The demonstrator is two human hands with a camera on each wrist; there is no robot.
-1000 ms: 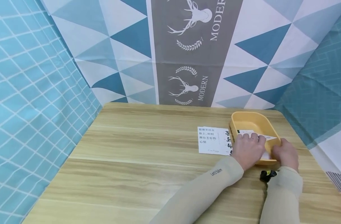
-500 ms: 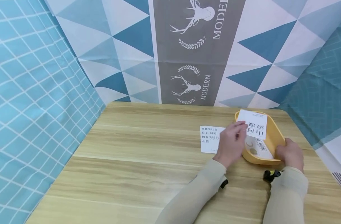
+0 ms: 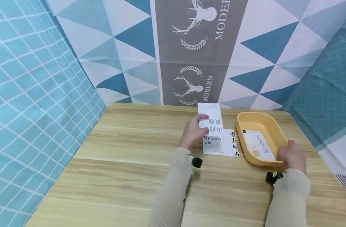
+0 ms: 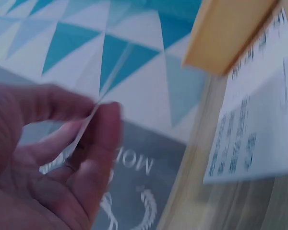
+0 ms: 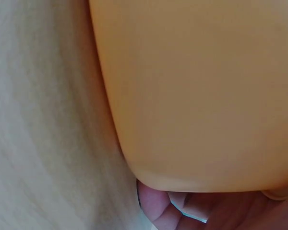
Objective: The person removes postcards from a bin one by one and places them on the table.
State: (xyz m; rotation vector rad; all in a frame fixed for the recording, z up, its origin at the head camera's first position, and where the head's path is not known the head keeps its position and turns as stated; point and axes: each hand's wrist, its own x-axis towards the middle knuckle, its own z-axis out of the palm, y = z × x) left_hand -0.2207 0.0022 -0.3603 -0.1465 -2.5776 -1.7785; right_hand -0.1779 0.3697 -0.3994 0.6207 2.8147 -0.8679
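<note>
My left hand [image 3: 192,130] pinches a white card [image 3: 208,112] with black characters between thumb and fingers. In the left wrist view the card [image 4: 116,67] is seen nearly edge-on in the fingers. It is held over white printed card stock [image 3: 219,150] that lies flat on the table, overlapping its upper part in the head view. To the right is a yellow tray [image 3: 241,143], whose near right corner my right hand [image 3: 293,156] grips. Inside the tray lies another white card [image 3: 257,142] with a crescent and a round tan shape. The tray's wall [image 5: 197,96] fills most of the right wrist view.
The wooden table [image 3: 127,157] stretches far to the left of the hands. A patterned cloth backdrop [image 3: 136,56] stands along its back edge, with blue cloth at both sides. A small black camera [image 3: 197,162] sits at the left wrist.
My left hand lifts the white card out of the tray and carries it left, over the card stock on the table. The right hand keeps its grip on the tray's corner.
</note>
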